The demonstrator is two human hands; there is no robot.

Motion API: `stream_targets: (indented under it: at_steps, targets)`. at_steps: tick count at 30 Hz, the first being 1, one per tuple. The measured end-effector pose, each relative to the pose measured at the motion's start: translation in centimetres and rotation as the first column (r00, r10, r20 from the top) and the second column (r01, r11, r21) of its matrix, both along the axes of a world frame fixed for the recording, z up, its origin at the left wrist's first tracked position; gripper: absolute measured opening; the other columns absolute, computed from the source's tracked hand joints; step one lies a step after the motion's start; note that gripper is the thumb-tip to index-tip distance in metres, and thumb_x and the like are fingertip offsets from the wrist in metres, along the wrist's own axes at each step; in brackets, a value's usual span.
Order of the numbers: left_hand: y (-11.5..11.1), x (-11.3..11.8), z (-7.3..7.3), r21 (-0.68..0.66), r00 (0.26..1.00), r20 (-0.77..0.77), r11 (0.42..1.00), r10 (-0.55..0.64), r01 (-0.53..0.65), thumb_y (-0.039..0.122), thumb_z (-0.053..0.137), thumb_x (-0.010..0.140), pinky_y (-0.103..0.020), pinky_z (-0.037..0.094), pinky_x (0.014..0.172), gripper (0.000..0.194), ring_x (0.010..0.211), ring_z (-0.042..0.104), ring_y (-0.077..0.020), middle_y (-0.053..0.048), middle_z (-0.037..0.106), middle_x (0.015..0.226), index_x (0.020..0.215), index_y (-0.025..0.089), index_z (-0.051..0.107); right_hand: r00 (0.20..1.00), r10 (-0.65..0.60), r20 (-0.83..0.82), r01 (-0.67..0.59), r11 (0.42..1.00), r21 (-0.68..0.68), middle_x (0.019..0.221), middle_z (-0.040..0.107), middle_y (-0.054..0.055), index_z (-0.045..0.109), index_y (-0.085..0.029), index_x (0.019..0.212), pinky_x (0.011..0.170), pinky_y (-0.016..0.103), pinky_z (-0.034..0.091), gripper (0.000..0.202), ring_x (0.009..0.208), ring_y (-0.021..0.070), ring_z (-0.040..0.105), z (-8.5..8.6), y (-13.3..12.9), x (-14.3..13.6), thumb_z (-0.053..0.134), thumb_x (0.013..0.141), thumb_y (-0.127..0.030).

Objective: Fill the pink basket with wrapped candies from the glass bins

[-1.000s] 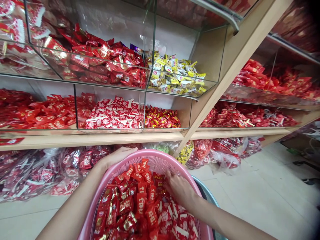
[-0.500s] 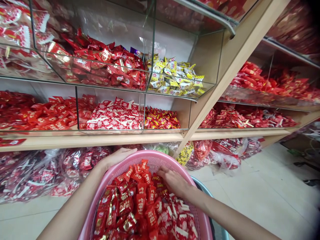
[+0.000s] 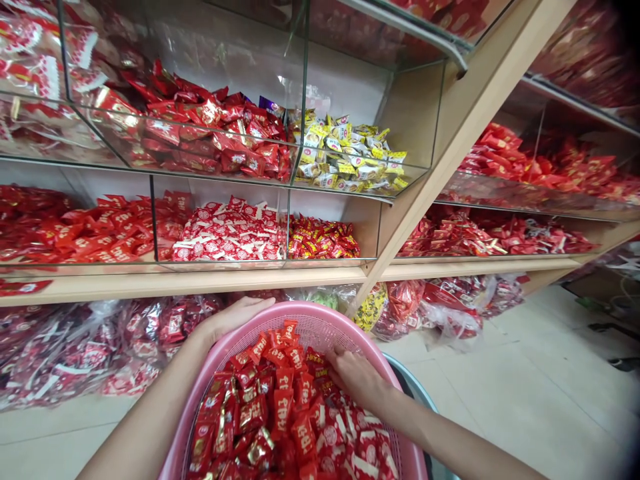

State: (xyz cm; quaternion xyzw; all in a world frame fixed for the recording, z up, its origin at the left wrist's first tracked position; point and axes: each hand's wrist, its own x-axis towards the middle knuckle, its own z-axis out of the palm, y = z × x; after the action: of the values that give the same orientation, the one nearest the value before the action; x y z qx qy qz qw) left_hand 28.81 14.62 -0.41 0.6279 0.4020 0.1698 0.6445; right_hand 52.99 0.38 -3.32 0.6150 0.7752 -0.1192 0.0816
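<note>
A pink plastic basket (image 3: pixel 345 319) with a mesh wall is full of wrapped candies. My left hand (image 3: pixel 239 316) grips its far left rim. Inside, by the right wall, my right hand (image 3: pixel 357 377) has its fingers curled down among the candies. Red and yellow wrapped candies (image 3: pixel 316 363) lie right beside those fingertips; what they hold, if anything, is hidden. Bright red candies (image 3: pixel 283 403) run down the middle of the heap. Dark red and gold candies (image 3: pixel 253 412) fill the left side, and red and white candies (image 3: pixel 363 443) the lower right.
Ahead stands a wooden shelf (image 3: pixel 250 283) with glass bins of sorted candies, among them yellow and white ones (image 3: pixel 345 150). Clear bags of candies (image 3: pixel 90 353) lie on the floor beneath it. A light blue tub (image 3: pixel 417 393) shows below the basket's right side.
My right hand has shifted slightly right and down inside the basket, and its fingers look more curled. More of the red and yellow candies show. My left hand stays on the rim.
</note>
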Motion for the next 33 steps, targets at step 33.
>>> stream_targets:
  at_steps: [33]
  targets:
    - [0.4,-0.2,-0.4,0.041,1.000,0.005,0.999,-0.020,0.020,0.064,0.052,0.073,-0.032,0.045,0.076,0.054,0.084,0.061,-0.0234,-0.005,0.072,0.087,0.093,0.018,0.072,0.944,0.207,0.258,-0.267,0.936,0.228,0.105,0.053,0.011,0.057,-0.016,0.106,0.078,0.026,0.039,0.030,0.096,0.0206,0.054,15.3,18.3,4.9,0.060,0.076,-0.013]
